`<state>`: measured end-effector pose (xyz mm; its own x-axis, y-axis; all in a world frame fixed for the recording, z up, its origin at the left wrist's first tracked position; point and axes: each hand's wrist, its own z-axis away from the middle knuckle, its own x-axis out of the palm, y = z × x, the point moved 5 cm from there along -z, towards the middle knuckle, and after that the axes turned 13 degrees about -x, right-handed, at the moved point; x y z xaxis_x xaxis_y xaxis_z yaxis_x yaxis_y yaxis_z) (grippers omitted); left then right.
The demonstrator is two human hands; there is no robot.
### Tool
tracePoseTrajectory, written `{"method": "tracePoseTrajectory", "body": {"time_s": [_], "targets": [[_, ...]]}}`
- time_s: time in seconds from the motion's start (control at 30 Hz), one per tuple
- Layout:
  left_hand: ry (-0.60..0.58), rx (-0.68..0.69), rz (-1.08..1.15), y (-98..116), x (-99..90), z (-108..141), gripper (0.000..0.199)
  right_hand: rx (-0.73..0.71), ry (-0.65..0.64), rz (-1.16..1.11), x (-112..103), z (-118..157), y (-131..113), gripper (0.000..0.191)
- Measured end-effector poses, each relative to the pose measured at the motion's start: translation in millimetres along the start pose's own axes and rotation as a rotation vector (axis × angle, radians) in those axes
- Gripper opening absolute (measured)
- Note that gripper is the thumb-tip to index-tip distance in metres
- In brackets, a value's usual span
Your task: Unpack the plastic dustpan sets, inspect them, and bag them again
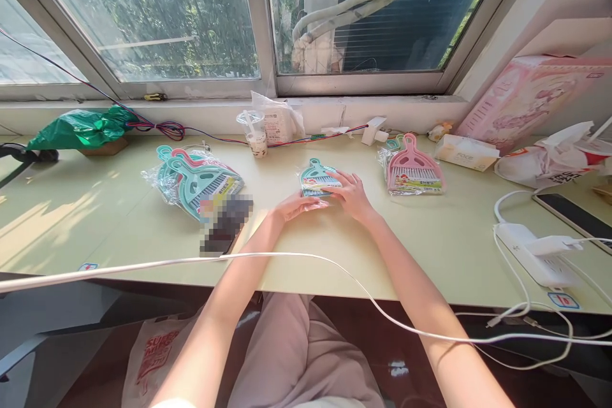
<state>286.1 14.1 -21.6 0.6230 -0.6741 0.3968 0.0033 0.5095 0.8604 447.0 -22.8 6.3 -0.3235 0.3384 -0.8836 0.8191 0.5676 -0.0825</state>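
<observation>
Near the middle of the table lies a small teal dustpan and brush set [315, 177] in clear wrapping with a printed label, its handle pointing away from me. My left hand [297, 205] grips its near left edge. From the right, my right hand [352, 196] holds its side, fingers over the label. To the left is a pile of wrapped dustpan sets [198, 182], teal and pink. A pink dustpan set [415, 166] rests on another stack to the right, with a green handle behind it.
A white cable [306, 255] crosses low in front of my forearms. A cup with a straw [256, 134] stands by the windowsill. At the right are a power strip [535, 255], a phone [578, 220] and a tissue box [467, 152]. A green bag [83, 127] lies back left.
</observation>
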Motion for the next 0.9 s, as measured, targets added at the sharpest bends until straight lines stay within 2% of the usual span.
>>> {"method": "tracePoseTrajectory", "body": {"time_s": [0.1,0.2,0.4,0.5,0.6,0.67,0.83,0.9], "targets": [[-0.058,0.034,-0.014,3.1,2.9,1.6,0.053,0.021,0.003,0.024,-2.3,0.5,2.5,0.04],[-0.044,0.011,0.0,3.0,-1.4,0.0,0.053,0.03,-0.002,0.025,-3.2,1.1,5.1,0.048],[0.142,-0.06,0.101,-1.5,-23.8,-6.0,0.036,0.064,-0.045,-0.031,-2.6,4.3,12.1,0.051],[0.197,-0.067,0.108,-0.2,-27.5,-4.3,0.036,0.096,-0.051,-0.069,0.7,7.1,18.2,0.057],[0.197,-0.078,0.062,5.2,-23.0,2.3,0.047,0.106,-0.048,-0.101,7.3,9.2,24.2,0.068],[0.188,-0.052,-0.03,11.3,-19.1,8.3,0.059,0.103,-0.031,-0.121,12.5,9.4,27.4,0.068],[0.33,0.166,-0.284,27.0,-29.6,21.6,0.102,0.09,0.029,-0.246,25.1,5.2,26.6,0.061],[0.314,0.248,-0.335,29.9,-36.9,25.6,0.109,0.084,0.026,-0.224,26.9,3.0,23.4,0.06]]}}
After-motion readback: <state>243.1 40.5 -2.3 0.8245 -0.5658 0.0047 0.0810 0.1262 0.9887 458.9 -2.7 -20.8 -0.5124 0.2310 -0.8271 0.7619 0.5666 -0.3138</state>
